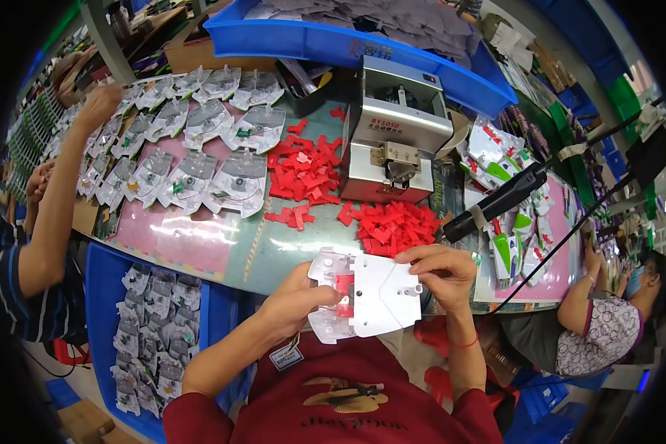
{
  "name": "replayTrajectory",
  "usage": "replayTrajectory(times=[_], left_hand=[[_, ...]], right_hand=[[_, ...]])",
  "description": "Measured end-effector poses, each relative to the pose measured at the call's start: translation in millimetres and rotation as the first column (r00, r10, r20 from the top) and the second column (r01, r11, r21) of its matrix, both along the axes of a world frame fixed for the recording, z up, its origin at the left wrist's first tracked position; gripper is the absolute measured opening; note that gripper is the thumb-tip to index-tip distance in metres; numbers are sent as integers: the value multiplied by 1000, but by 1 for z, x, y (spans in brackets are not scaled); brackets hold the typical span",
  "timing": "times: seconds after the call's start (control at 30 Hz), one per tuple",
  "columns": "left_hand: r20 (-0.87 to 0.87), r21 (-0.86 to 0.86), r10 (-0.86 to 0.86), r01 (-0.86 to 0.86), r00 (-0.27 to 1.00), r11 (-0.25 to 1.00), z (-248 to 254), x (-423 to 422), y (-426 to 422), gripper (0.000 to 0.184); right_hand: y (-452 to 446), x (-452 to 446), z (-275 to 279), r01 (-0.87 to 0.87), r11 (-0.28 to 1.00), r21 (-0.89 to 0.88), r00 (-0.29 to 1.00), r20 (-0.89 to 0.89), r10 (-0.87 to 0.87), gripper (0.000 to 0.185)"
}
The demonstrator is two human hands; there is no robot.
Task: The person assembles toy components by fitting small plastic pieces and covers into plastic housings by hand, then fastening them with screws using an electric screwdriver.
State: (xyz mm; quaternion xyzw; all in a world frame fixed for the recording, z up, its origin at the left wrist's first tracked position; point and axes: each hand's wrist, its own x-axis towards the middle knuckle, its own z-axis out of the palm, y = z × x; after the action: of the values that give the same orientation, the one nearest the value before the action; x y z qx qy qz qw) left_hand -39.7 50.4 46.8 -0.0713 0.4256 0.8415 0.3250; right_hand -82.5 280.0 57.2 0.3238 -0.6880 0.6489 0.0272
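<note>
In front of my chest I hold a white plastic housing (386, 296) with a translucent grey section at its left end. My left hand (292, 300) grips that left end, its thumb on a red plastic piece (344, 283) set into the housing. The fingers of my right hand (444, 270) pinch the housing's upper right corner. Loose red plastic pieces lie beyond my hands in a pile (397, 228) and a wider heap (303, 170).
A screw feeder (396, 133) stands at the back, with a black electric screwdriver (496, 203) hanging to the right. White assemblies (237, 181) stand in rows at left; more fill a blue bin (100, 325) below. Finished-looking white-green parts (505, 251) lie right. Co-workers (48, 259) sit on both sides.
</note>
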Motion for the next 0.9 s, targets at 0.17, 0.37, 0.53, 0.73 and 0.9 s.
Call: replayTrajectory(times=[0.17,0.37,0.53,0.73,0.9], left_hand=[[4,-3,-5,5,1000,1000,4,0,4,42],[-24,-37,44,-44,999,998,8,0,8,42],[-53,-31,86,-88,995,996,12,0,12,42],[-152,-42,35,-42,988,998,27,-3,15,42],[-170,-11,16,-18,985,1000,31,-3,15,40]], right_hand=[[8,0,-2,13,995,98,996,-86,-5,15],[2,6,19,307,887,344,919,-351,-182,27],[-2,21,44,381,791,479,871,-472,-134,27],[-3,27,39,414,767,490,847,-515,-129,28],[-1,32,41,458,773,439,824,-535,-184,27]])
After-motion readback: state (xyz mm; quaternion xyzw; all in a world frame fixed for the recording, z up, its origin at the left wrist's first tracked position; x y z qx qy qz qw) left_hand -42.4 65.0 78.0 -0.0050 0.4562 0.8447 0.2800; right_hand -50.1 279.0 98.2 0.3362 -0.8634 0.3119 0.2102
